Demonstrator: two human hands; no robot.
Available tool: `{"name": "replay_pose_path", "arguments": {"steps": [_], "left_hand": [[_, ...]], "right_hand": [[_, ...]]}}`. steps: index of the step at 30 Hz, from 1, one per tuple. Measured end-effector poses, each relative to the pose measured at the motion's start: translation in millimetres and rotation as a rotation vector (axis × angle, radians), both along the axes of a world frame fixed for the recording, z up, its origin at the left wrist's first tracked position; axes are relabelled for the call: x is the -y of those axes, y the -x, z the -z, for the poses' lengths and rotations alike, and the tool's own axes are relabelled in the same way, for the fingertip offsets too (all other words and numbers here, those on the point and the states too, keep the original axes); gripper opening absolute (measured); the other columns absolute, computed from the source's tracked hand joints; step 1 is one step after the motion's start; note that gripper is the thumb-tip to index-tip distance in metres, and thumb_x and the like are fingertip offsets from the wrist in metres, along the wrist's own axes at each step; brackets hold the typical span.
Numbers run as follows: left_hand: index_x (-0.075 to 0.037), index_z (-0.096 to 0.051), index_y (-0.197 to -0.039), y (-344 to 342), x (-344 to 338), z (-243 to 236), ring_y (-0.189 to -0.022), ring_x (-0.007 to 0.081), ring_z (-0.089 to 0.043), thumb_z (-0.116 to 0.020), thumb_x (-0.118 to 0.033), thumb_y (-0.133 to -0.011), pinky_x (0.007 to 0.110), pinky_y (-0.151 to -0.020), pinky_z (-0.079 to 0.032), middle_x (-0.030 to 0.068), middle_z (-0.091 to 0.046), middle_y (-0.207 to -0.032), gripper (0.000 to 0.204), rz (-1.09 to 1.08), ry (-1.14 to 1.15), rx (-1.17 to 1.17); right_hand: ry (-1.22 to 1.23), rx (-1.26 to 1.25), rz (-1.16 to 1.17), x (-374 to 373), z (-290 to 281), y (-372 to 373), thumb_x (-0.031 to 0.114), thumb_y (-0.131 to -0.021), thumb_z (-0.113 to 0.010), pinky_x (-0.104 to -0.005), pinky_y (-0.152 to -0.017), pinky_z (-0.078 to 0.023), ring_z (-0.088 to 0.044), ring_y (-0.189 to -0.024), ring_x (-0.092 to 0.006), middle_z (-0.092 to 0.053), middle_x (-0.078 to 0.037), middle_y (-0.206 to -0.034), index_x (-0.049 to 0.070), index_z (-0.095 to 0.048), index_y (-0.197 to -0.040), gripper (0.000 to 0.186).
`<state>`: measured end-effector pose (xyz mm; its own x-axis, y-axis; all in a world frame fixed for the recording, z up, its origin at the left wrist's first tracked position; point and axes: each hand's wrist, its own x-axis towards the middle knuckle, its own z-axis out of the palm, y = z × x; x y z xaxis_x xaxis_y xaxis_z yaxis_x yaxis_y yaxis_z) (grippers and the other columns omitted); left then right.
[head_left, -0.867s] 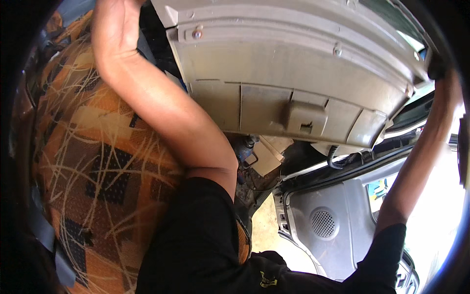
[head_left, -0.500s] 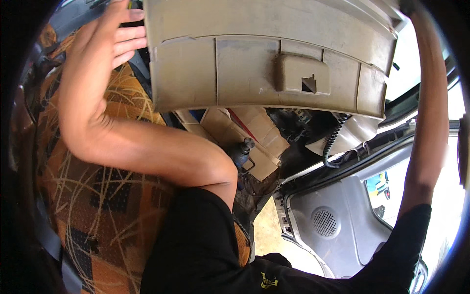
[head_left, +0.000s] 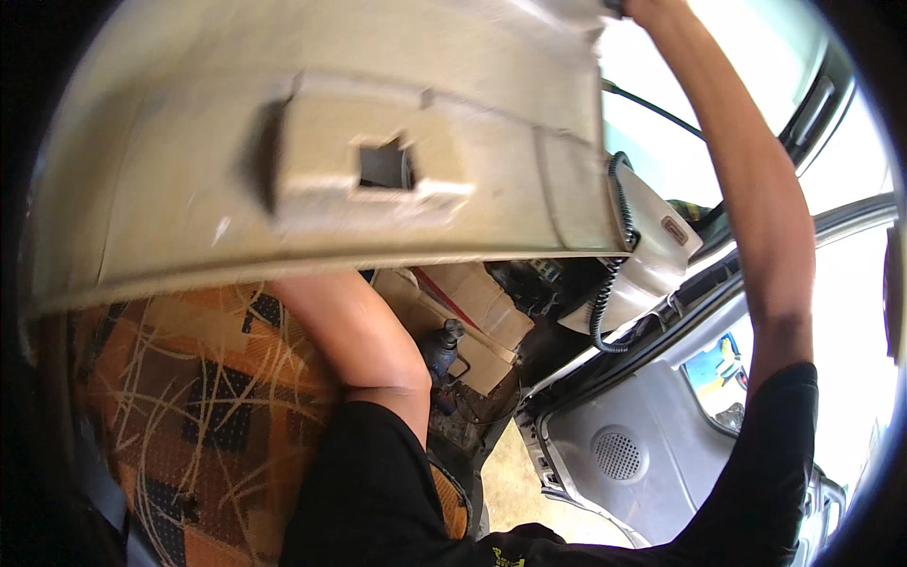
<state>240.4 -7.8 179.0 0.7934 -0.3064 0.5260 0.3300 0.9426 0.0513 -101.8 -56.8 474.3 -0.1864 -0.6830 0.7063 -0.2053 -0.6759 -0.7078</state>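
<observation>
A large beige plastic dashboard panel [head_left: 510, 189], scuffed and slightly blurred, spans the upper left of the view. A raised boxy part with a square cutout stands out from its face. My right hand [head_left: 650, 9] is at the panel's upper right corner, cut off by the top edge; it appears to grip that corner, though its fingers hardly show. My left forearm [head_left: 354, 321] reaches up behind the panel's lower edge, which hides the hand. Beside the panel's right edge hangs a black coiled cord [head_left: 602, 312].
A patterned orange-brown seat [head_left: 227, 406] lies below the panel. Cardboard [head_left: 487, 317] and a dark blue bottle-shaped jack [head_left: 444, 350] are in the footwell. To the right stands an open grey door [head_left: 661, 425] with a round speaker grille. Beige trim [head_left: 652, 255] sits by the windscreen.
The panel has swung left and nearer, now covering my left hand, which earlier showed at its left edge. My right hand has moved left with the panel's corner.
</observation>
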Motion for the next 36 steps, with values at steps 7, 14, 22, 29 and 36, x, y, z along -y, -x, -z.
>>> {"name": "replay_pose_path", "arguments": {"steps": [7, 14, 22, 29, 36], "left_hand": [[-0.01, -0.05, -0.151, 0.5, -15.0, -28.3, -0.141, 0.0308, -0.05, -0.052, -0.09, -0.08, 0.059, -0.121, -0.036, 0.0108, -0.053, -0.153, 0.107, -0.009, 0.189, -0.117], [-0.009, -0.054, -0.148, -33.8, -18.6, -3.0, -0.139, 0.0345, -0.053, -0.044, -0.076, -0.099, 0.053, -0.121, -0.038, 0.0124, -0.058, -0.149, 0.084, -0.06, 0.014, -0.269], [0.01, -0.039, -0.15, -25.7, -29.7, -1.1, -0.127, 0.0319, -0.064, -0.083, -0.03, -0.09, 0.045, -0.1, -0.059, 0.0255, -0.058, -0.145, 0.085, -0.271, -0.758, -0.344], [0.016, -0.04, -0.145, -66.6, 64.9, 9.8, -0.116, 0.0327, -0.069, -0.09, -0.01, -0.08, 0.043, -0.093, -0.063, 0.0308, -0.06, -0.139, 0.087, -0.412, -0.937, 0.072], [0.012, -0.035, -0.153, -1.1, 147.2, 40.5, -0.13, 0.0374, -0.061, -0.077, -0.021, -0.089, 0.043, -0.11, -0.051, 0.0306, -0.055, -0.146, 0.083, -0.19, -0.746, 0.187]], "right_hand": [[-0.156, -0.068, -0.016, -0.9, 107.9, -103.8, 0.014, -0.101, -0.057, -0.0468, -0.104, -0.047, -0.059, -0.123, -0.0354, -0.063, -0.024, -0.132, -0.009, -0.061, -0.129, 0.036], [-0.151, 0.039, -0.471, 8.7, 181.6, -105.1, 0.011, -0.099, -0.065, -0.0421, -0.093, -0.056, -0.067, -0.11, -0.0273, -0.069, -0.018, -0.122, -0.005, -0.063, -0.127, 0.033], [-0.141, 0.107, -0.721, 2.8, 306.2, -106.2, 0.019, -0.102, -0.061, -0.0421, -0.092, -0.057, -0.067, -0.097, -0.0179, -0.069, -0.004, -0.109, 0.008, -0.064, -0.123, 0.023], [-0.387, 0.582, -0.656, -23.0, 382.7, -83.4, 0.069, -0.095, -0.065, -0.0498, -0.102, -0.054, -0.064, -0.117, -0.0255, -0.064, -0.014, -0.129, 0.006, -0.06, -0.132, 0.073], [-0.251, 0.516, -0.377, -21.3, 403.2, -62.6, 0.017, -0.092, -0.083, -0.0351, -0.084, -0.06, -0.07, -0.087, -0.0159, -0.073, -0.005, -0.098, 0.003, -0.069, -0.115, 0.031]]}}
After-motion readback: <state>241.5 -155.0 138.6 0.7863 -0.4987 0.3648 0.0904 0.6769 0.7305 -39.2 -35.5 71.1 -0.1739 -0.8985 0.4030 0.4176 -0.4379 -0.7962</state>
